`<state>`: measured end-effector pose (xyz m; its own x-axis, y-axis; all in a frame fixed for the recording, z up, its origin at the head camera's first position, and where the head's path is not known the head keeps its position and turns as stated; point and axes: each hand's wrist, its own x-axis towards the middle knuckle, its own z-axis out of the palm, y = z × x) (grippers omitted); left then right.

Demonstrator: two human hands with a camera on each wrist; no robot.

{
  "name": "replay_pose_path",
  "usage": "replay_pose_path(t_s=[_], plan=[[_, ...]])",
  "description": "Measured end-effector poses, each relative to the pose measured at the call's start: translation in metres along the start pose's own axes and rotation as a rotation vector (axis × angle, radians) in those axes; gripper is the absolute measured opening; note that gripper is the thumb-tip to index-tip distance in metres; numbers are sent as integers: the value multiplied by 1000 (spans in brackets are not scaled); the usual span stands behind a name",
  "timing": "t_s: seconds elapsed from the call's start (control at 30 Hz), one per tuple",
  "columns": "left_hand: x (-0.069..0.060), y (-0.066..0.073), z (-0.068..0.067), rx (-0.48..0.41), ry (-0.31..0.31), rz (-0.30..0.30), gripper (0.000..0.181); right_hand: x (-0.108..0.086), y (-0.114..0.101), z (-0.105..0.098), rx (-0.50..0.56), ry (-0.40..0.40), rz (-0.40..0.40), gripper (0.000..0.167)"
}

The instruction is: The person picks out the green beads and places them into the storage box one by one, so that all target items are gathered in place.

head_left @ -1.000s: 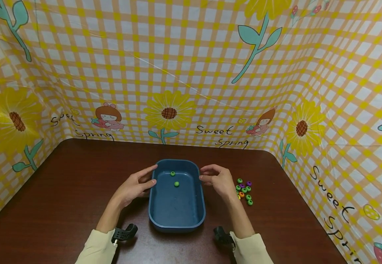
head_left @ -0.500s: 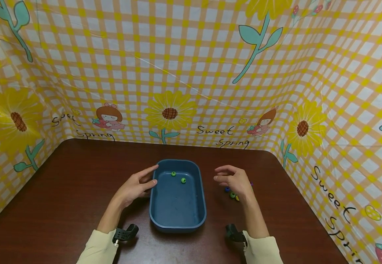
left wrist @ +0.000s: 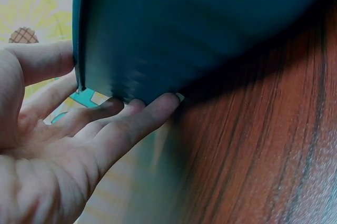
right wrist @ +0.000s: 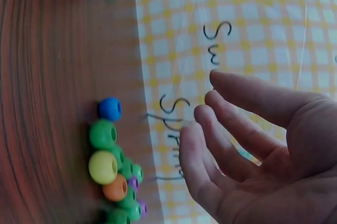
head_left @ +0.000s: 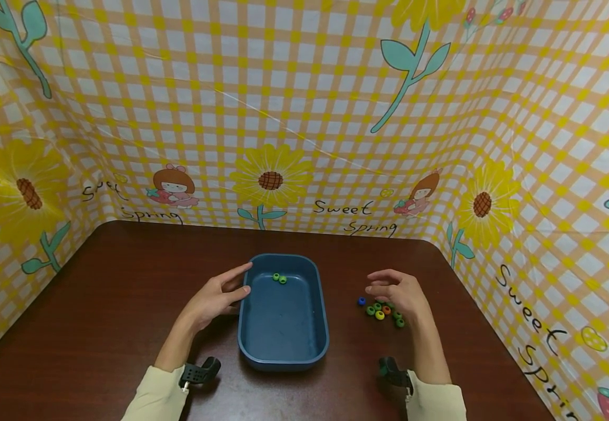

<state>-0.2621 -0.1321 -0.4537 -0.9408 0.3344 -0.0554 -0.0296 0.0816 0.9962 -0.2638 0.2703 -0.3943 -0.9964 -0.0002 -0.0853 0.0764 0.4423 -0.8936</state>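
A dark blue rectangular tray [head_left: 283, 336] sat flat on the brown wooden tabletop [head_left: 141, 292], in front of the person and between the two hands. The left hand [head_left: 214, 299] lay along its left side, fingers mostly straight and touching the rim and outer wall without wrapping round them; that light contact probably served to keep the tray from sliding. Inside, near the far end, two green beads [head_left: 283, 280] lay side by side, and the raised walls presumably stopped such round pieces from rolling away.

To the right of the tray, a loose cluster of holed beads rested on the tabletop: several green beads [head_left: 370, 310], a yellow bead [head_left: 380, 315], an orange bead [head_left: 386, 310] and, in the right wrist view, purple beads [right wrist: 133, 183]. A blue bead [head_left: 361, 301] lay at the cluster's edge nearest the tray. The right hand [head_left: 401, 292] hung above the cluster's far side, its fingers relaxed, slightly bent and holding nothing. The cluster seemed placed for that hand's easy reach.
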Motion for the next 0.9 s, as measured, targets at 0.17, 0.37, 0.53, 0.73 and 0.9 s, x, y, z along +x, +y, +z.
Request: replay_pose_path(t_s=[0.17,0.37,0.53,0.73,0.9], plan=[[0,0,0,7,-3,5,61,-1,10,-13,-49,13,23,34],[1,-1,1,17,2,4,62,-1,26,-29,-69,-5,67,36],[1,-2,1,16,0,7,62,-2,40,-42,-76,-48,92,31],[1,-2,1,14,2,5,61,-1,56,-53,-112,-90,139,33],[1,-2,1,11,5,4,61,1,64,-56,-122,-92,174,32]])
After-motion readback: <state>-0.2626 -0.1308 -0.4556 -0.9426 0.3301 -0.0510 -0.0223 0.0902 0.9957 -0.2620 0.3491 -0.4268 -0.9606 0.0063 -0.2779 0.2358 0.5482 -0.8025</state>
